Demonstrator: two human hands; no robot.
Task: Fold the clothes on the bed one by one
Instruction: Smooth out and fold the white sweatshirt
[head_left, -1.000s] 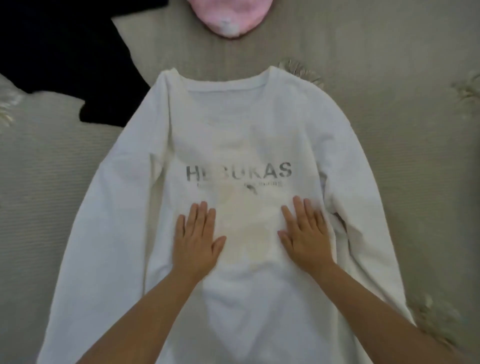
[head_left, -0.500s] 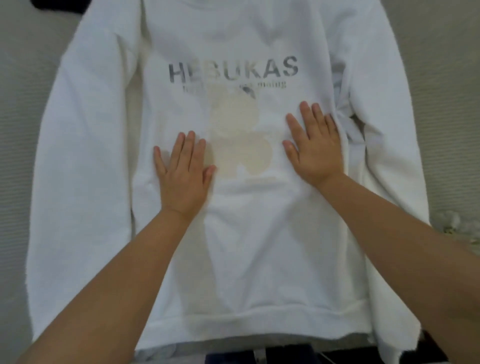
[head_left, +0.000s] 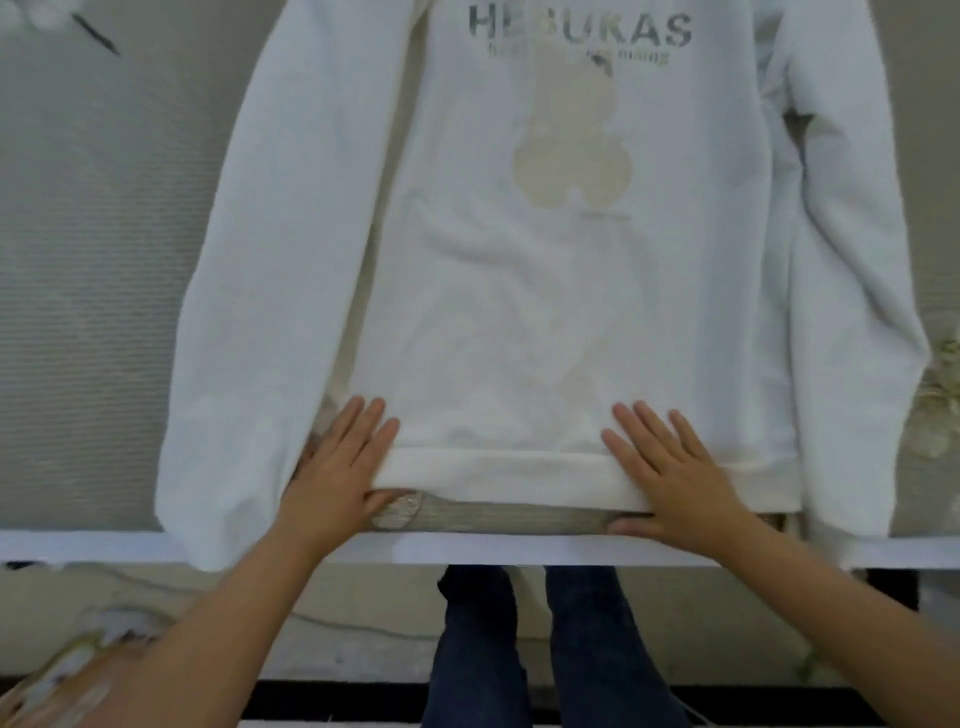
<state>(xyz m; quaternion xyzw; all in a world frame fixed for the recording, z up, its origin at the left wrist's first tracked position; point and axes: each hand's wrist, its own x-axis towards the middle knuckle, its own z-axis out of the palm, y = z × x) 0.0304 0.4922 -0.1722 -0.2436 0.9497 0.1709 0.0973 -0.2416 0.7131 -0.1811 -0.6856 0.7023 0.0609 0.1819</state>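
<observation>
The white sweatshirt (head_left: 545, 312) lies flat, front up, on the bed (head_left: 93, 260). The left hand (head_left: 337, 467) and right hand (head_left: 670, 473) press its hem with straight fingers, gripping nothing. Soft, limp fleece; probably best pinched at the hem corners.

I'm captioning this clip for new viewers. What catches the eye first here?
A white sweatshirt lies spread flat on the bed, its grey lettering at the top edge. At its bottom hem, the left hand and right hand press flat, fingers straight.
</observation>
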